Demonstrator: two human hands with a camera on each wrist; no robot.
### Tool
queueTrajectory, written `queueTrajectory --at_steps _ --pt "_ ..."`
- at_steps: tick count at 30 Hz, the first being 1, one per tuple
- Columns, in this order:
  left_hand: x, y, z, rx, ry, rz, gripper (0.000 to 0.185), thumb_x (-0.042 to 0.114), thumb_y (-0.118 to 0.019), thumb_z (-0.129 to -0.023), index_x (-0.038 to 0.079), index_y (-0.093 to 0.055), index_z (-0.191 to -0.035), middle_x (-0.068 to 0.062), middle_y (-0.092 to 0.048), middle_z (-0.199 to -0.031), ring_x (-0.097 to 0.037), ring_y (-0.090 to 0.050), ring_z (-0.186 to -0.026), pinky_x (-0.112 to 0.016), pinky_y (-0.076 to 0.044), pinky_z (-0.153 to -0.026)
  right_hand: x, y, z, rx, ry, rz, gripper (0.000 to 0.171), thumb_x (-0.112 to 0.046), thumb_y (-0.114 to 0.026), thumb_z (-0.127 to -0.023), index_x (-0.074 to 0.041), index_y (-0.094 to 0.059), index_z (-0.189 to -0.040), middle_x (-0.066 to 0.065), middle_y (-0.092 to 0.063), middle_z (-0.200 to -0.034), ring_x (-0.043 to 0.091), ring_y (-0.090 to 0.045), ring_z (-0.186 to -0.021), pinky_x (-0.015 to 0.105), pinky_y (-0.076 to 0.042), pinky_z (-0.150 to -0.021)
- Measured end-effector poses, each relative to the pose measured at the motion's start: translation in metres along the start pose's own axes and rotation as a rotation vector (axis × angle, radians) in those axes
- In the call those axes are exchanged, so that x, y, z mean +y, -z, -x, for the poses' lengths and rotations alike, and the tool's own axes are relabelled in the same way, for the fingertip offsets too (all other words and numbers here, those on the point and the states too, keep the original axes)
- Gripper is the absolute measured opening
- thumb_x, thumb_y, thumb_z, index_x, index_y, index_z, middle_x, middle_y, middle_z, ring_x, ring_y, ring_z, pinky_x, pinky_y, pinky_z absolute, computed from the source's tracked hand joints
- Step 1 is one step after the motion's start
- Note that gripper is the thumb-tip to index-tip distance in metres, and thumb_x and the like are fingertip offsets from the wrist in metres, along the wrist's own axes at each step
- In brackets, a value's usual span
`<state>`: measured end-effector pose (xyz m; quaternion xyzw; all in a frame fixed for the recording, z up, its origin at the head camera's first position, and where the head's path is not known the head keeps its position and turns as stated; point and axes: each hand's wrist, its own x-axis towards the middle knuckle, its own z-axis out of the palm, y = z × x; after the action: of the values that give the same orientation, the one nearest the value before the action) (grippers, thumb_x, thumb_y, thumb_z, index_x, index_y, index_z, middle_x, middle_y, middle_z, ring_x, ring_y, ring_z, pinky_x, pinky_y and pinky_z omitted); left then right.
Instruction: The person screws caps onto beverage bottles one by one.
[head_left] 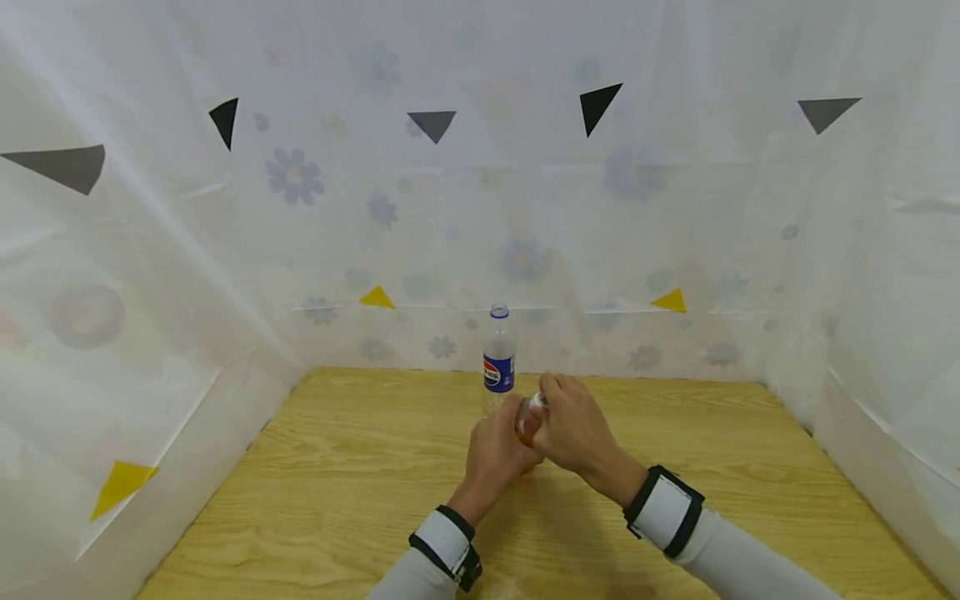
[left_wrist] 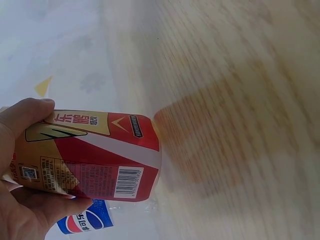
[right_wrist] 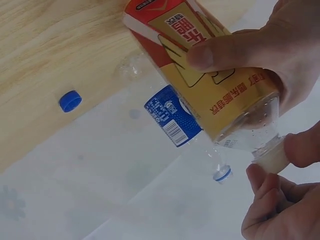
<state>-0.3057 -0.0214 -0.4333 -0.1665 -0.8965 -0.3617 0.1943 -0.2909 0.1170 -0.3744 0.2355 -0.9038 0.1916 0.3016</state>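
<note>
Both wrists sit low over the desk [head_left: 337, 467]. My left hand [head_left: 495, 454] grips a red-and-gold bottle [left_wrist: 90, 155] by its body; my right hand [head_left: 573, 429] pinches its white cap [right_wrist: 270, 159]. I judge I'm unscrewing it; next comes a steady twist. Just beyond stands an uncapped Pepsi bottle [head_left: 498, 358], its blue cap [right_wrist: 70, 100] lying nearby. Chinese label text is unreadable.

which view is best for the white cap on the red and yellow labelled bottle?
Right wrist: the white cap shows clearly, pinched by the right hand. The head view shows only a sliver of it between both hands. The left wrist view shows just the bottle's label, no cap.
</note>
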Motion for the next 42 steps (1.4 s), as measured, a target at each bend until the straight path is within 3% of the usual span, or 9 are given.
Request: queueTrajectory --at_steps 6,13,20,26,33,42 --pt "-0.0005 0.0004 0.0003 0.007 -0.015 -0.007 0.051 0.023 -0.088 -0.074 0.016 -0.060 -0.117 -0.003 -0.071 -0.084 -0.004 -0.055 -0.060 -0.017 -0.045 -0.054 0.0037 -0.0026 -0.0005 0.036 0.029 0.005 0.013 -0.004 -0.068 -0.078 -0.005 -0.056 -0.082 0.000 -0.047 -0.069 0.012 -0.039 -0.060 0.025 -0.035 -0.054" --pt "-0.0004 0.0009 0.0007 0.013 -0.016 -0.010 0.051 0.024 -0.089 -0.074 0.016 -0.060 -0.116 -0.004 -0.071 -0.084 -0.006 -0.059 -0.060 -0.017 -0.047 -0.054 0.0033 -0.0054 -0.0010 0.078 0.060 0.054 0.015 -0.010 -0.068 -0.084 -0.006 -0.055 -0.077 0.000 -0.046 -0.065 0.011 -0.039 -0.057 0.024 -0.035 -0.050" --pt "-0.0002 0.0012 0.0013 0.006 0.009 -0.017 0.053 0.025 -0.089 -0.075 0.016 -0.060 -0.117 -0.005 -0.075 -0.091 -0.012 -0.070 -0.071 -0.019 -0.054 -0.060 0.0039 -0.0073 -0.0016 0.108 0.078 0.078 0.023 -0.016 -0.069 -0.088 -0.006 -0.054 -0.075 0.000 -0.044 -0.063 0.011 -0.038 -0.054 0.024 -0.035 -0.048" --pt "0.0002 0.0013 0.0023 0.010 0.006 -0.007 0.052 0.023 -0.089 -0.075 0.016 -0.060 -0.117 -0.002 -0.071 -0.083 -0.006 -0.062 -0.061 -0.017 -0.048 -0.054 0.0050 -0.0085 -0.0016 0.133 0.085 0.104 0.027 -0.020 -0.071 -0.088 -0.007 -0.053 -0.073 -0.001 -0.042 -0.061 0.011 -0.036 -0.052 0.023 -0.033 -0.046" --pt "0.0008 0.0005 0.0030 0.009 0.005 -0.009 0.054 0.026 -0.090 -0.075 0.017 -0.060 -0.118 0.002 -0.068 -0.079 -0.001 -0.053 -0.057 -0.015 -0.044 -0.052 0.0064 -0.0077 -0.0009 0.116 0.066 0.102 0.033 -0.024 -0.073 -0.089 -0.009 -0.050 -0.070 -0.002 -0.038 -0.059 0.010 -0.033 -0.051 0.022 -0.030 -0.045" --pt "0.0002 0.0014 0.0032 0.006 0.010 -0.036 0.054 0.031 -0.090 -0.076 0.018 -0.059 -0.118 -0.001 -0.072 -0.086 -0.004 -0.060 -0.061 -0.015 -0.047 -0.056 0.0089 -0.0056 0.0018 0.111 0.113 0.117 0.034 -0.029 -0.076 -0.090 -0.006 -0.056 -0.076 -0.002 -0.043 -0.062 0.010 -0.037 -0.054 0.021 -0.033 -0.048"
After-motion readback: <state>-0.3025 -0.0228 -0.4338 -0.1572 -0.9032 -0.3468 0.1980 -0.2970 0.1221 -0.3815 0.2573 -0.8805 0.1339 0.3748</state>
